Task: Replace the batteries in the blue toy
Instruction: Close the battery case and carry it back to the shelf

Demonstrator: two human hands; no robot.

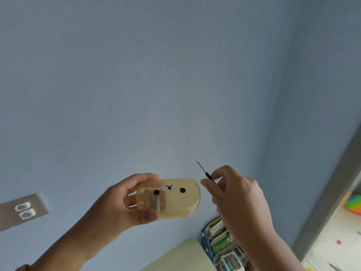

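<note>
One toy (172, 199), one screwdriver (203, 170), apart.

A room in a home, seemingly a child's, walls (175, 75) were painted pale blue, a double socket (25, 211) sat on one, a spotted bin (205, 242) stood packed with books (219, 238), a rainbow-coloured plaything (354, 204) lay on a paint-flecked white surface (332, 231).

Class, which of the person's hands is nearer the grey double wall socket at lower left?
Left. The left hand, gripping the translucent yellowish face toy, is right of the grey wall socket; the right hand, pinching a thin metal screwdriver, lies farther right, beyond the toy.
</note>
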